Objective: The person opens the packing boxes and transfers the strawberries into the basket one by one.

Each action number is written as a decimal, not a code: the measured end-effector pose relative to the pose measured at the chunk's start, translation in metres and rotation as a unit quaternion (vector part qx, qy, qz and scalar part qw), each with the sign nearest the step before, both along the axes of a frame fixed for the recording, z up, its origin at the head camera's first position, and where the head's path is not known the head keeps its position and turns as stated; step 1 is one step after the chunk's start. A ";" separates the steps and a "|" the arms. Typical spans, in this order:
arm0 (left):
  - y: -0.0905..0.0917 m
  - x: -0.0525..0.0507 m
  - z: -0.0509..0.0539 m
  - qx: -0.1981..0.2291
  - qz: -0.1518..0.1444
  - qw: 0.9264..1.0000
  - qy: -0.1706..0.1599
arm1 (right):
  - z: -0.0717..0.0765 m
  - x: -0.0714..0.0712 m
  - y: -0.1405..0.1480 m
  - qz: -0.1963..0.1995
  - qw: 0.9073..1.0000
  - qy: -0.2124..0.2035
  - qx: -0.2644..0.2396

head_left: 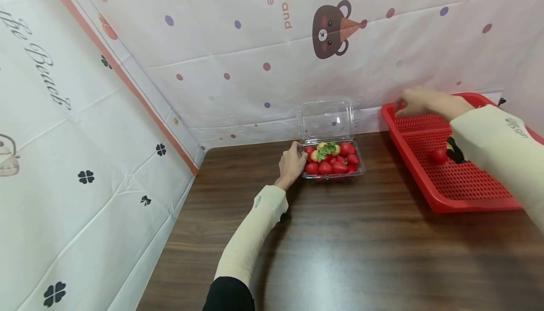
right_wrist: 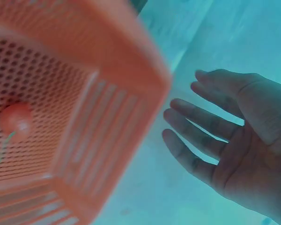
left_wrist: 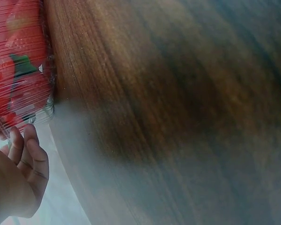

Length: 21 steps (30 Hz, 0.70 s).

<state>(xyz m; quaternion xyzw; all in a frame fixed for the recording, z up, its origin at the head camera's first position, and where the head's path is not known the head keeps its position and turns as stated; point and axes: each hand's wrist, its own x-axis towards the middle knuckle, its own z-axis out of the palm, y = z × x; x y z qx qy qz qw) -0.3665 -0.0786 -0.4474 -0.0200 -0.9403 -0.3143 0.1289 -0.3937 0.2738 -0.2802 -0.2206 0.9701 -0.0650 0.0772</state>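
The right hand (head_left: pixel 414 102) is over the back left corner of the red basket (head_left: pixel 471 205). Its fingers are a bit apart and hold nothing; I can't tell if they touch the rim. One red fruit (head_left: pixel 438 156) with a green stem (right_wrist: pixel 4 149) lies on the basket's floor. From those fingers, the fruit is lower down, to the right and closer to the person. The right hand is much nearer to it than the left hand (head_left: pixel 293 162) is. The fruit looks almost round, so I can't tell which way is its long way. The left hand holds the left edge of the clear box (head_left: pixel 333 177) with bent fingers. The box sits by the bench's (head_left: pixel 361 235) back edge, full of berries (head_left: pixel 326 168), lid (head_left: pixel 325 119) up.
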 end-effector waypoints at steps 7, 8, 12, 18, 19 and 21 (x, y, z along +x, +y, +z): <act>0.000 0.001 0.000 0.007 -0.001 1.000 -0.006 | 0.012 0.010 -0.064 0.058 0.997 0.048 0.020; 0.000 0.001 0.000 0.007 -0.002 1.000 -0.006 | 0.011 0.014 -0.073 0.069 0.996 0.054 0.021; -0.001 0.001 -0.001 0.007 -0.001 1.000 -0.007 | 0.000 0.030 -0.106 0.115 0.991 0.062 0.014; 0.000 0.001 0.000 0.010 -0.002 1.000 -0.010 | -0.032 0.046 -0.135 0.213 0.977 -0.010 -0.018; 0.000 0.001 0.000 0.009 -0.003 1.000 -0.010 | -0.038 0.048 -0.138 0.228 0.973 -0.020 -0.013; -0.001 0.001 0.001 0.008 -0.005 1.000 -0.011 | -0.048 0.052 -0.143 0.240 0.970 -0.036 0.004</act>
